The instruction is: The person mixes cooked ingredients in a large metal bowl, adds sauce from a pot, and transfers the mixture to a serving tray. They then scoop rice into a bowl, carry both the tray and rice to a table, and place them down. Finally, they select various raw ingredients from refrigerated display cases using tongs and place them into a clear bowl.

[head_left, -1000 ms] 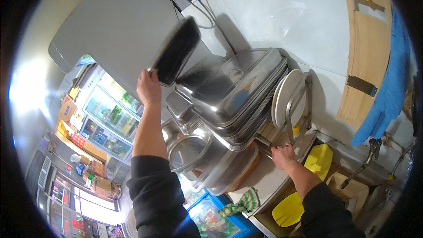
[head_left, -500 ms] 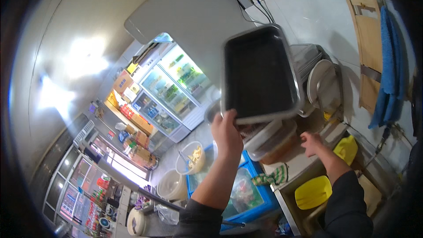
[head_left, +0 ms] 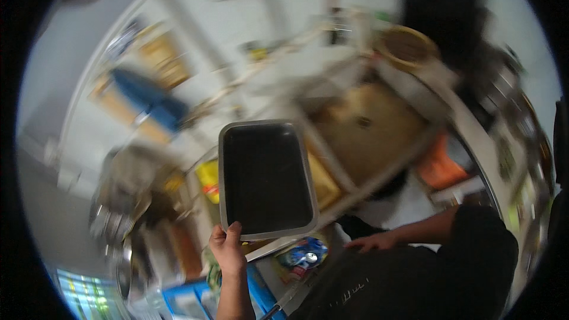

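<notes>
Grips a dark rectangular tray (head_left: 268, 178) in the left fingers (head_left: 219, 237), closed firmly on the near rim beside its left corner, with the thumb over the edge. Extends forward and rightward from these fingers, raised before the sink (head_left: 379, 148). Points its long axis away from the left fingers, tipped slightly left at the far end; faces the open side toward the head camera. Rests the right fingers (head_left: 358, 244) near the front of the dark clothing (head_left: 379, 284), well to the right of the left fingers. Cannot tell their opening or any hold, owing to blur.

Compared with half a second ago, retains the left hold on the near rim. Shifts the tray from before the stacked pans (head_left: 112, 222), now blurred and left of the left fingers, to before the sink. Withdraws the right fingers from the tabletop area to the clothing.
</notes>
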A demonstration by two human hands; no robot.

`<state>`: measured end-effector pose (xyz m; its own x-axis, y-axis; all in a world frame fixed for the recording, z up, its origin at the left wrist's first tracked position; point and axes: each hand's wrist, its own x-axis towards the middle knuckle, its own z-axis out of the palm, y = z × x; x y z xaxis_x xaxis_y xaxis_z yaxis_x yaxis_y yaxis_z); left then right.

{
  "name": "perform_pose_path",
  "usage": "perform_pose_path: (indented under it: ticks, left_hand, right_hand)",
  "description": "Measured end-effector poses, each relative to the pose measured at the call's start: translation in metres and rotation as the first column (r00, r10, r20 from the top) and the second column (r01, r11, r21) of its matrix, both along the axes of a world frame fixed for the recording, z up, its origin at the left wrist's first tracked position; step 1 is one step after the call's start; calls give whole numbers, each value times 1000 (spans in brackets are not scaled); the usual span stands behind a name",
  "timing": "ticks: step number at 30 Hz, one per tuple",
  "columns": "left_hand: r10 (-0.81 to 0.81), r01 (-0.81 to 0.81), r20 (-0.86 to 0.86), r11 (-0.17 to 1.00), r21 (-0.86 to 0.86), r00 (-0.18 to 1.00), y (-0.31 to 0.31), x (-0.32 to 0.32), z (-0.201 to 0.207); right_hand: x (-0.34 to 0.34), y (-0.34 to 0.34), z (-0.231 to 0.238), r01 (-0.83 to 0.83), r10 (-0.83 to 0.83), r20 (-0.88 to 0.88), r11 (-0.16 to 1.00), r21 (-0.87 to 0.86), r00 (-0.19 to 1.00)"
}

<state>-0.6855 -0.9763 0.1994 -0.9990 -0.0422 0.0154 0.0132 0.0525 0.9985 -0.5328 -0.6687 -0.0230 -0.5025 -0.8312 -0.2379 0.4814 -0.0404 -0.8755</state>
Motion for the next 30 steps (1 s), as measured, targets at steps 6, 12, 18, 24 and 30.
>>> perform_pose_path:
  ticks: [6, 12, 18, 24, 30]
  left_hand:
    - [-491, 479, 234, 871, 113, 839, 151, 87, -47]
    - [-767, 799, 235, 545, -254, 598, 250, 206, -35]
    - [-854, 923, 395, 220, -316, 338, 380, 347, -31]
    - [-624, 688, 443, -725, -23, -644, 497, 497, -62]
    - [-290, 506, 587, -828, 243, -756, 561, 546, -126]
  right_hand:
    - [174, 52, 46, 862, -728, 463, 430, -267, 506]
    - [293, 121, 88, 860, -621, -616, 209, 466, 485]
    - [459, 203, 82, 865, -544, -813, -286, 411, 207]
    - [683, 294, 141, 480, -258, -965, -842, 247, 45]
    - [879, 250, 216, -33, 26, -958, -999, -37, 287]
